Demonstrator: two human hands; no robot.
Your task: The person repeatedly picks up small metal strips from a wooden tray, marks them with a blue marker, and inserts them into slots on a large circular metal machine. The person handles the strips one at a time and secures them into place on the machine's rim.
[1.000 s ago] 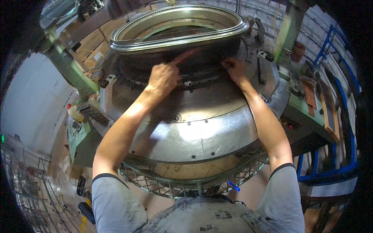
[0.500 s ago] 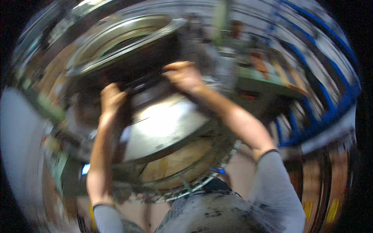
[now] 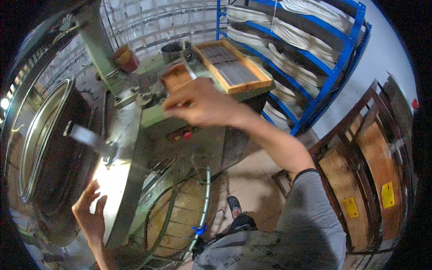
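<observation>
My left hand is at the lower left, thumb and fingers apart, with nothing in it. It hovers by the edge of a bright, shiny metal plate. Left of the plate stands a large dark oval drum with a polished metal rim. My right hand is stretched over the green machine table. Its fingers are loosely bent, slightly blurred, and nothing shows between them. Just beyond them lies a reddish-brown block-like thing, partly hidden by the hand.
A wood-framed screen, a dark metal pot and a rusty can stand on the table. A red button is on its front. Blue shelves hold white rolls. Wooden panels lean at right. A ringed frame stands below.
The view has swung to the right. Both hands have come away from the dark drum. My right hand is now over the green table, my left beside the shiny plate.
</observation>
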